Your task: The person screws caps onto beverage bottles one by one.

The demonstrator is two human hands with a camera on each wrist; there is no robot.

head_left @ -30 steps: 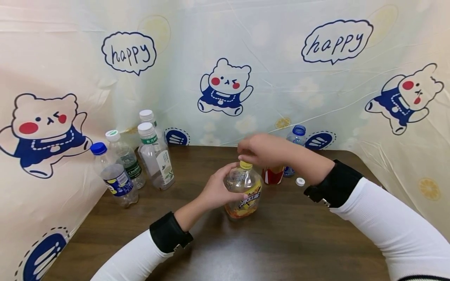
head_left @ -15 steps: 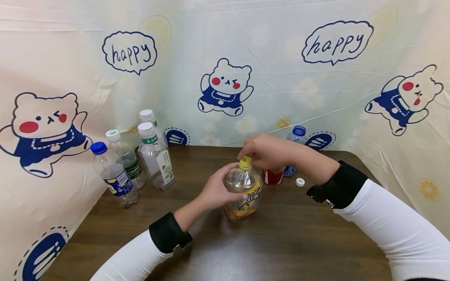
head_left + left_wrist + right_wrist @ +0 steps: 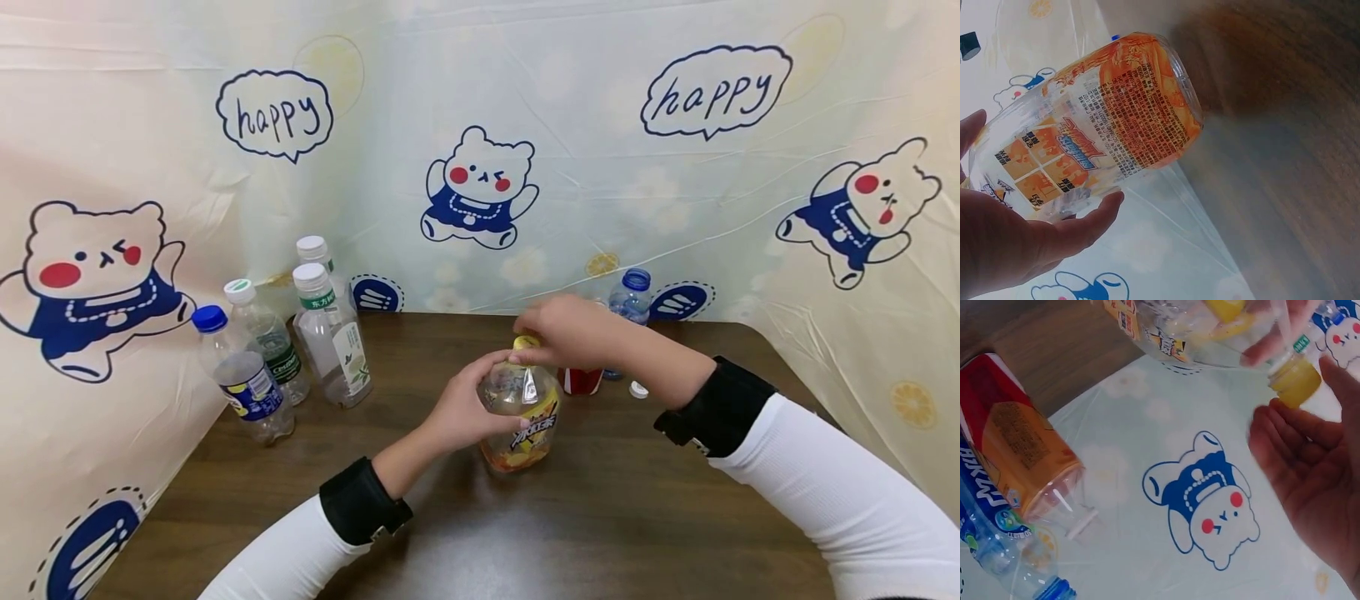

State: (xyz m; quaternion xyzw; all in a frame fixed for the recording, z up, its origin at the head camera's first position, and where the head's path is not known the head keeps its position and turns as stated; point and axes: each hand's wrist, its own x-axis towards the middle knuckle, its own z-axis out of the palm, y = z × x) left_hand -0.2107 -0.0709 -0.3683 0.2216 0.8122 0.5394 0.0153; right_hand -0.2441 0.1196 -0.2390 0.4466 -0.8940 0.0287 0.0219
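A clear bottle point(image 3: 517, 454) with a yellow and orange label stands upright on the table, a yellow cap point(image 3: 527, 342) at its neck. My left hand point(image 3: 465, 412) holds its side, thumb across the front. The left wrist view shows the thumb along the printed label of the bottle point(image 3: 1141, 100). Above, my right hand point(image 3: 573, 333) pinches the cap and partly hides it. In the right wrist view the yellow cap point(image 3: 1297, 384) sits between thumb and fingertips of the right hand point(image 3: 1310, 469).
Several capped empty bottles stand at the left, including a blue-capped one point(image 3: 251, 383) and a green-collared one point(image 3: 333, 342). Behind my right hand are a red-labelled bottle point(image 3: 581, 381) and an uncapped blue bottle point(image 3: 632, 300). A loose white cap point(image 3: 638, 389) lies nearby. A patterned curtain point(image 3: 585, 192) borders the table.
The right hand's fingers shifted back off the cap's front, exposing it, then came round it again with the thumb in front. The left hand and the bottle stayed nearly in place.
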